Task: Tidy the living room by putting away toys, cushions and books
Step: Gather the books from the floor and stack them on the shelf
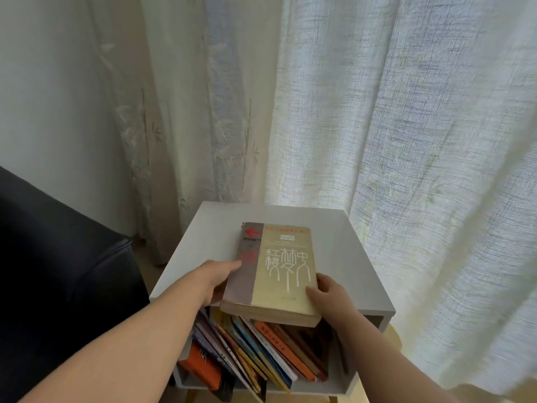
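book: thick yellowed paperback (pixel 273 271) with a grey-brown spine strip, a red arrow near the far end and large white characters on the cover. It lies flat, cover up, over the top of the white side cabinet (pixel 209 228). The near end overhangs the cabinet's front edge. Can't tell if the far end touches the top.
left hand: left hand (pixel 216 277) is at the spine edge, thumb along the side and fingers hidden under the book. Reads as supporting or gripping it from below.
right hand: right hand (pixel 331 292) grasps the near right corner, thumb on the cover and fingers wrapped around the edge.
cabinet: white top panel, open compartment under it, wooden legs just visible at the bottom edge.
shelf contents: row of thin books (pixel 255 353) leaning left in the compartment, with orange, blue, yellow and white spines. They sit directly below the held book.
left of cabinet: dark sofa arm (pixel 58 257), just beside the cabinet.
behind: embroidered cream curtain (pixel 174 112) on the left, sheer white curtain (pixel 406 112) on the right with daylight coming through.
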